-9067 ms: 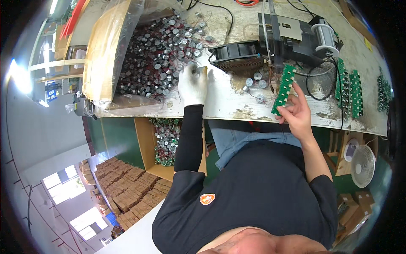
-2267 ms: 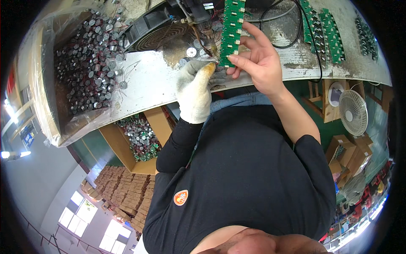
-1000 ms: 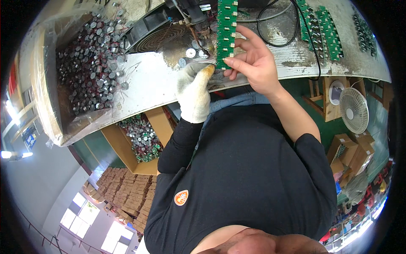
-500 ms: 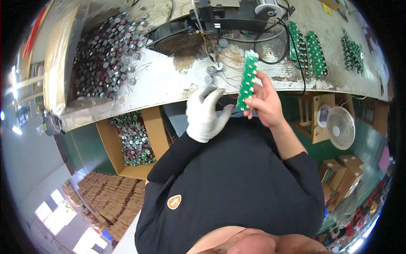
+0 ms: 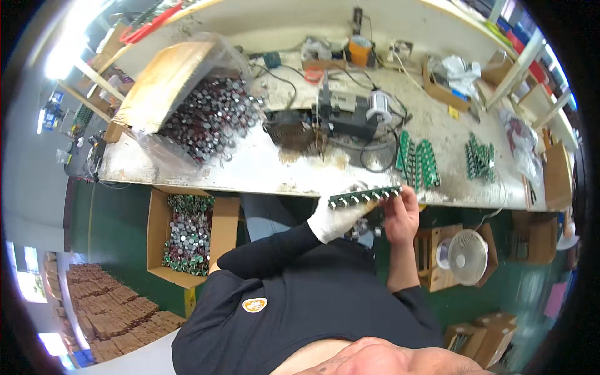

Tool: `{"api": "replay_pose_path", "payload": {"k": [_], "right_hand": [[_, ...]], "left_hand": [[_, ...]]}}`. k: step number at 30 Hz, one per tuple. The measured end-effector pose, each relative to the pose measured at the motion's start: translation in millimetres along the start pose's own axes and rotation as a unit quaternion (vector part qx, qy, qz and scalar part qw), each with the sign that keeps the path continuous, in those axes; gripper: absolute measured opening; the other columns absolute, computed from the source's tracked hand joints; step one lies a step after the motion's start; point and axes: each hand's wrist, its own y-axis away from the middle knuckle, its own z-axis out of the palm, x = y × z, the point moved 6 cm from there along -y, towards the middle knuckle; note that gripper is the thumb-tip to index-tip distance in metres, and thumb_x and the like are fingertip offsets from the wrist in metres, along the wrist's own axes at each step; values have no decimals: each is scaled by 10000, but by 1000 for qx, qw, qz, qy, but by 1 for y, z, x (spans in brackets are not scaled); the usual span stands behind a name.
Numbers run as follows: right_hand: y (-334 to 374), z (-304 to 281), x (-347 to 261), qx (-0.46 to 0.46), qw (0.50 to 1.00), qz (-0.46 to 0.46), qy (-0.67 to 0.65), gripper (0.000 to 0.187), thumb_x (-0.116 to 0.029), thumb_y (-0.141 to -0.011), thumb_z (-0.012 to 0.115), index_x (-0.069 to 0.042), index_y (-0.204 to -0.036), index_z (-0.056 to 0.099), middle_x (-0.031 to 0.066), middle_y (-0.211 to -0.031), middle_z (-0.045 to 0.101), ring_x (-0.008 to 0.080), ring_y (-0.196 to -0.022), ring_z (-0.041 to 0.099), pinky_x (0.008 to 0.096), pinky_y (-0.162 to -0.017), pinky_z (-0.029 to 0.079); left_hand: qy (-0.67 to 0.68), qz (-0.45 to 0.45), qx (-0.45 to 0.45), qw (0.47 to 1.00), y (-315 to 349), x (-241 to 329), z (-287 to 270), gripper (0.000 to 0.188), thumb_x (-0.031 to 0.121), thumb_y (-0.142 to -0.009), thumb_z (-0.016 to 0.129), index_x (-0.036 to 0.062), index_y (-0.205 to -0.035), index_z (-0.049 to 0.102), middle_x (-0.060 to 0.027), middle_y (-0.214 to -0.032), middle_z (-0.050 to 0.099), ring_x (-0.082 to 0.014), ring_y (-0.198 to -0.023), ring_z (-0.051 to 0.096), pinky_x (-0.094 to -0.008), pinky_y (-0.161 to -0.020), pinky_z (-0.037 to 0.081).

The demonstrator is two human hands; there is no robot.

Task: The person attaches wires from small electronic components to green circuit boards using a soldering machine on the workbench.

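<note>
1. At the front edge of a worn white workbench (image 5: pixel 256 174), a person in a black shirt (image 5: pixel 300 312) holds a green circuit-board strip (image 5: pixel 362 197) level in front of the body, its white connectors showing along the near side.

2. The bare right hand (image 5: pixel 402 215) closes thumb and fingers on the strip's right end.

3. The left hand (image 5: pixel 334 220), in a white glove, touches the strip's left end; most of its fingers are hidden behind the board, and how firmly they close cannot be told.

4. Just below the strip, between the hands, hang small silver parts (image 5: pixel 361 230), too blurred to make out what carries them.

5. On the bench at left, silver round pieces (image 5: pixel 209 119) with dark red wires spill from a plastic-lined box; near the middle stand a black fan (image 5: pixel 287 128) and a dark machine (image 5: pixel 350 122) with a spool (image 5: pixel 378 107).

6. At right, more green strips (image 5: pixel 417 164) lie side by side, with another group (image 5: pixel 479 159) farther right.

7. Beneath the bench, an open cardboard box (image 5: pixel 224 232) holds silver and green parts (image 5: pixel 187 234); a white fan (image 5: pixel 467 256) stands at right.
</note>
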Motion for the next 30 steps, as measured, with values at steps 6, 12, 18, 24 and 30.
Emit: {"api": "replay_pose_path", "payload": {"k": [6, 12, 18, 24, 30], "right_hand": [[-15, -5, -10, 14, 1000, 26, -1, 68, -107, -954, 518, -43, -939, 535, 80, -792, 599, 176, -636, 584, 313, -506, 497], [-67, -26, 0, -11, 994, 111, -14, 21, -49, -908, 508, -41, -903, 527, 84, -817, 637, 177, -636, 611, 300, -537, 511], [-97, -39, 19, -4, 983, 164, -79, 94, -132, -924, 515, -54, -916, 567, 80, -856, 658, 181, -633, 593, 295, -541, 467], [-111, -62, 63, 33, 941, 286, -175, 268, -242, -977, 434, -41, -1025, 605, 70, -894, 666, 145, -654, 586, 235, -544, 488], [-119, -57, 69, 52, 955, 261, -131, 214, -221, -964, 464, -56, -962, 599, 28, -816, 636, 113, -633, 551, 219, -535, 456]], "left_hand": [[154, -35, -64, 985, -23, -7, 21, 314, 115, -846, 691, 8, -1113, 565, -53, -944, 621, -90, -828, 593, -258, -694, 518], [246, -134, -25, 960, -52, -50, 35, 150, 114, -881, 633, 29, -1004, 652, -17, -865, 657, -78, -773, 587, -247, -650, 501], [373, -249, 3, 894, -74, -100, 47, 135, 186, -875, 642, 77, -943, 685, -24, -861, 679, -119, -740, 619, -276, -632, 479], [483, -273, 35, 831, -90, -111, 44, 159, 132, -886, 612, 11, -973, 665, -74, -856, 687, -162, -727, 655, -269, -672, 514], [384, -245, 106, 884, -96, -109, 38, 134, 163, -834, 686, 42, -892, 683, -47, -807, 677, -134, -708, 636, -265, -629, 501]]}}
